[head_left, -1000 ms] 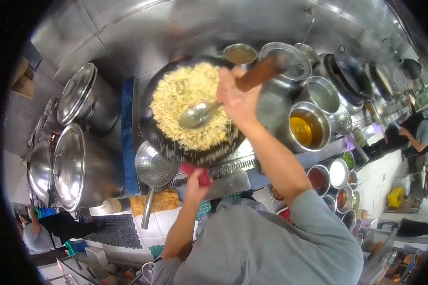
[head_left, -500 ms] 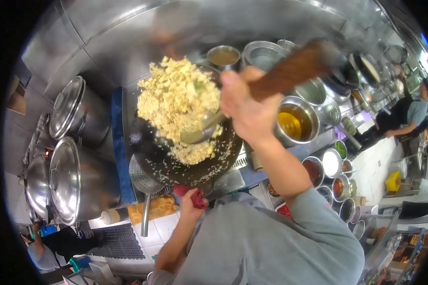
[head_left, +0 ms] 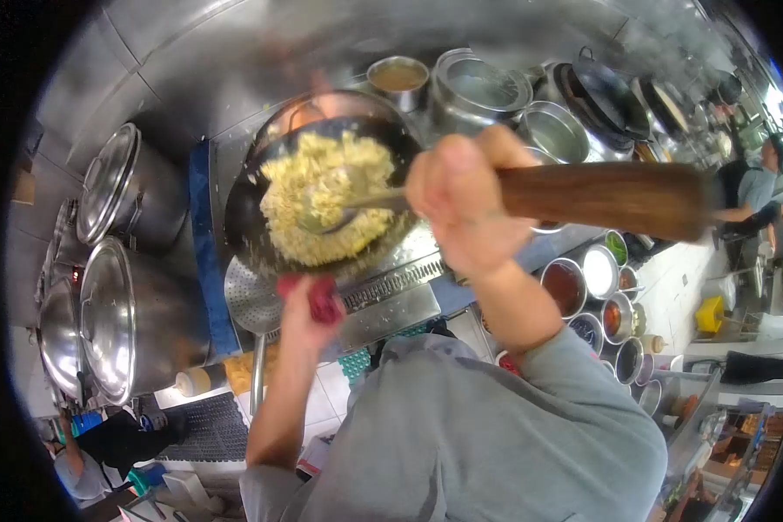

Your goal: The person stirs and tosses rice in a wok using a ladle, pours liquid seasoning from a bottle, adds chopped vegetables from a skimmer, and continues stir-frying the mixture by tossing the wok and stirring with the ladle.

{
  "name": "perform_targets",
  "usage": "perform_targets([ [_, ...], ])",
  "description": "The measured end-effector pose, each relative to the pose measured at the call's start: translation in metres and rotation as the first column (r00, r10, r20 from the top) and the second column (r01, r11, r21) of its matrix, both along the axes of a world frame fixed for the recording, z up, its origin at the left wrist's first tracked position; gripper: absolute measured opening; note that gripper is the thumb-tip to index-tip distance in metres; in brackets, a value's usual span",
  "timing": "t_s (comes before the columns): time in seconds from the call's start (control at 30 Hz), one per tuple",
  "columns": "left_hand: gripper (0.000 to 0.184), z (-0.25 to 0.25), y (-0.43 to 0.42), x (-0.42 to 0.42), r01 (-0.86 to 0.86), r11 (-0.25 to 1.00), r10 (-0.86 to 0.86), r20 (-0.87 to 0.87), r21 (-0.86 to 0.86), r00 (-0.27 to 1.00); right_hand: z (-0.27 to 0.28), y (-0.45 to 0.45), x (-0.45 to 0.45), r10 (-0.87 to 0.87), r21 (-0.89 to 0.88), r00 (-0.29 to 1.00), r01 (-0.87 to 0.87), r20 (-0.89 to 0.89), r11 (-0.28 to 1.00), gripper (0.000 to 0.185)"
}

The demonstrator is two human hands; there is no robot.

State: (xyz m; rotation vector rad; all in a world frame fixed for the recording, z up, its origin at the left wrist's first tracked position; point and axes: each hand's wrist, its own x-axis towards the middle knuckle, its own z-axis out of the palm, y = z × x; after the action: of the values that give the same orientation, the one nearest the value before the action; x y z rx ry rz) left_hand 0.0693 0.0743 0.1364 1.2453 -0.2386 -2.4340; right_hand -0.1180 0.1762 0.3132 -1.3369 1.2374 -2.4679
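Observation:
My left hand is closed around a folded red cloth at the near edge of a dark wok. Whatever part of the wok lies under the cloth is hidden. Egg fried rice is heaped in the wok, which is raised and tilted, baring the burner ring behind it. My right hand grips a ladle by its thick wooden handle. Its metal bowl rests in the rice, partly covered by grains.
Orange flame glows behind the wok. A perforated strainer lies at its near left. Large lidded pots stand left; a pot of brown liquid and seasoning bowls stand right. Other people are farther off.
The wok has risen and tilted, exposing the burner ring and flame. The rice sits lower and more gathered. My left hand has moved forward and left; the ladle handle has swung down to the right.

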Motion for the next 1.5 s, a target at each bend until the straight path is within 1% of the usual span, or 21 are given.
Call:
perform_targets([
  [0.1,0.012,-0.095,-0.009,-0.010,-0.018,0.993,0.004,-0.115,-0.116,0.993,-0.098,-0.046,-0.016,-0.286,0.077,0.921,0.316,-0.263,0.946,0.034],
  [0.2,0.010,-0.121,0.045,0.019,0.045,0.995,-0.046,-0.009,-0.085,0.999,-0.040,-0.031,-0.008,-0.011,0.077,0.985,-0.002,0.170,0.997,0.033],
  [0.3,0.011,-0.018,0.058,0.020,0.039,0.988,-0.026,0.091,-0.151,0.996,0.026,0.009,-0.006,0.011,0.049,0.996,-0.015,0.089,0.999,0.033],
  [0.37,0.010,0.005,0.009,0.006,-0.039,0.997,0.032,0.099,0.068,0.995,0.032,0.019,0.003,0.127,-0.049,0.988,-0.123,0.092,0.991,0.034],
  [0.43,0.011,-0.026,-0.026,-0.013,0.016,0.993,-0.024,-0.072,-0.115,0.997,-0.019,-0.007,0.005,-0.032,0.049,0.998,0.030,0.050,0.998,0.033],
  [0.47,0.010,-0.055,-0.021,-0.015,0.002,0.992,-0.012,-0.079,-0.124,0.997,-0.066,-0.028,0.001,-0.179,0.244,0.984,0.171,0.011,0.955,0.032],
  [0.5,0.010,-0.089,-0.011,-0.015,-0.008,0.991,-0.004,-0.086,-0.137,0.996,-0.086,-0.039,-0.011,-0.247,0.159,0.955,0.273,-0.164,0.949,0.031],
  [0.57,0.010,-0.132,0.023,0.004,-0.005,0.992,-0.005,-0.074,-0.128,0.997,-0.065,-0.039,-0.009,0.010,0.025,0.958,-0.018,0.286,1.000,0.032],
  [0.73,0.010,-0.084,-0.001,-0.005,-0.019,0.981,0.022,0.014,-0.193,1.000,0.004,-0.022,-0.025,-0.001,0.032,0.989,-0.004,0.146,0.999,0.036],
  [0.77,0.007,-0.098,-0.032,-0.020,-0.052,0.981,0.053,-0.001,-0.184,0.999,0.010,-0.027,-0.039,-0.155,0.088,0.986,0.159,-0.054,0.983,0.035],
  [0.8,0.007,-0.087,-0.053,-0.032,0.017,0.959,-0.021,-0.008,-0.284,1.000,0.043,-0.030,-0.028,-0.185,0.135,0.982,0.180,0.027,0.974,0.034],
  [0.83,0.010,-0.084,-0.068,-0.048,-0.037,0.975,0.047,0.040,-0.221,0.998,0.054,-0.034,-0.043,-0.026,0.017,0.999,0.026,-0.039,1.000,0.032],
  [0.9,0.018,-0.099,-0.096,-0.055,0.097,0.958,-0.079,0.078,-0.271,0.994,0.098,-0.037,-0.044,-0.007,-0.142,1.000,0.004,-0.025,0.990,0.032],
  [0.97,0.023,-0.094,-0.101,-0.050,0.222,0.938,-0.194,0.126,-0.267,0.973,0.136,-0.025,-0.066,0.341,-0.109,0.929,-0.357,-0.143,0.928,0.029],
  [1.0,0.031,-0.079,-0.090,-0.046,0.161,0.950,-0.113,0.186,-0.269,0.976,0.156,-0.019,-0.074,0.497,-0.060,0.850,-0.513,-0.177,0.856,0.029],
  [1.1,0.036,-0.075,-0.042,0.000,0.207,0.932,-0.205,0.039,-0.299,0.978,0.089,-0.062,-0.071,0.262,-0.203,0.963,-0.246,0.058,0.948,0.021],
  [1.23,0.038,-0.080,0.041,0.047,0.018,0.986,-0.050,-0.186,-0.168,0.981,-0.081,-0.169,-0.091,0.057,0.038,0.990,-0.062,0.131,0.997,0.018],
  [1.27,0.034,-0.076,0.059,0.044,-0.094,0.992,0.074,-0.204,-0.087,0.976,-0.068,-0.178,-0.095,0.045,0.077,0.995,-0.052,0.093,0.996,0.018],
  [1.33,0.028,-0.075,0.094,0.061,-0.048,0.972,0.057,0.036,-0.229,0.998,-0.022,-0.180,-0.093,-0.109,0.297,0.994,0.096,0.028,0.950,0.023],
  [1.43,0.025,-0.071,0.094,0.064,-0.037,0.938,0.105,0.181,-0.344,0.978,0.020,-0.135,-0.087,0.155,0.019,0.959,-0.164,0.239,0.986,0.026],
  [1.5,0.026,-0.076,0.094,0.064,-0.043,0.925,0.122,0.189,-0.377,0.974,-0.032,-0.161,-0.085,0.101,-0.015,0.982,-0.100,0.161,0.995,0.028],
])
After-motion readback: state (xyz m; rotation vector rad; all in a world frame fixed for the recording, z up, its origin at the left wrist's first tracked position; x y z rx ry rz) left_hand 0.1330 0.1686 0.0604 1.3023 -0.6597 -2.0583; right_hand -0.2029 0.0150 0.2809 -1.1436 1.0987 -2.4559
